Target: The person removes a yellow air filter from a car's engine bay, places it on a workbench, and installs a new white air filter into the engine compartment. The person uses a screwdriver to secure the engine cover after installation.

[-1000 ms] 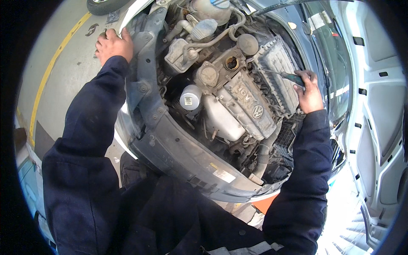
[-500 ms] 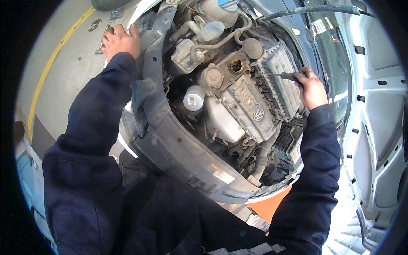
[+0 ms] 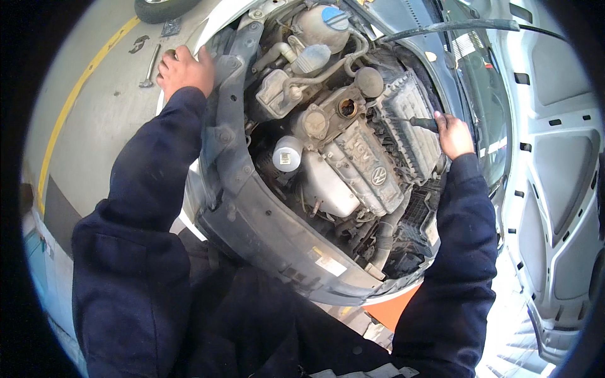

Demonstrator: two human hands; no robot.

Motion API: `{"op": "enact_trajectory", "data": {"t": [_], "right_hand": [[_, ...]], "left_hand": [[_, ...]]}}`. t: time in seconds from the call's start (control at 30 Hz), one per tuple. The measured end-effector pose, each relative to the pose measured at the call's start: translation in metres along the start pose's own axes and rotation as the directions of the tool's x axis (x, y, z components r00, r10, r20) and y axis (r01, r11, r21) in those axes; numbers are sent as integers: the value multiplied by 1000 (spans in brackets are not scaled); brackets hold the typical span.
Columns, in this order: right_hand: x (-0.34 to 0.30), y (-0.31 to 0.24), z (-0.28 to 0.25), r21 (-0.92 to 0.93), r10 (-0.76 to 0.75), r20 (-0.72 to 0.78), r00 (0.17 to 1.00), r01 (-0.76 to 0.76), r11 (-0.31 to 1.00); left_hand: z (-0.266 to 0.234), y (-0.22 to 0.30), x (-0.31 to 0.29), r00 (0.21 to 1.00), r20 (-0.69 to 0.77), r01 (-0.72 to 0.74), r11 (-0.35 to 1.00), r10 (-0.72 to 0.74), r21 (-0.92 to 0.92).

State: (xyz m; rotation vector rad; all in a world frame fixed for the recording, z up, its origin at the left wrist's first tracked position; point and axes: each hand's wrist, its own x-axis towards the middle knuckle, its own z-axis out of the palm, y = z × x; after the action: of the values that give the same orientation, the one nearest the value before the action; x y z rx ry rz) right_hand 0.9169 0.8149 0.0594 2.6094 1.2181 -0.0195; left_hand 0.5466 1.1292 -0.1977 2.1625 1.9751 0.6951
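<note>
My right hand (image 3: 455, 135) is closed around the dark handle of what looks like a screwdriver (image 3: 423, 124). Its thin shaft points left over the ribbed, dusty air filter housing (image 3: 413, 146); whether the tip touches is hard to tell. On the left, my left hand (image 3: 188, 70) rests with fingers apart on the car's front edge, beside the dark front crossmember (image 3: 227, 135). Between the hands lies the dusty engine cover (image 3: 362, 160). Above it the oil filler opening (image 3: 348, 108) is uncapped. A white cylindrical oil filter (image 3: 287, 154) stands to its left.
A coolant tank (image 3: 321, 31) with a blue cap sits at the far side of the bay. The raised hood (image 3: 561, 183) stands on the right, near the wiper arm (image 3: 454, 26). On the floor lie a long metal tool (image 3: 150, 68) and a tire (image 3: 165, 9).
The view has shifted slightly. My right hand has turned a little, and more of the screwdriver handle shows. My left hand stays on the car's edge; the metal tool on the floor is less covered.
</note>
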Motion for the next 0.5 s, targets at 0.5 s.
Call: {"op": "enact_trajectory", "data": {"t": [0.5], "right_hand": [[-2, 2, -4, 70, -75, 52, 996, 72, 995]], "left_hand": [[-7, 2, -1, 1000, -8, -4, 999, 4, -46]]}}
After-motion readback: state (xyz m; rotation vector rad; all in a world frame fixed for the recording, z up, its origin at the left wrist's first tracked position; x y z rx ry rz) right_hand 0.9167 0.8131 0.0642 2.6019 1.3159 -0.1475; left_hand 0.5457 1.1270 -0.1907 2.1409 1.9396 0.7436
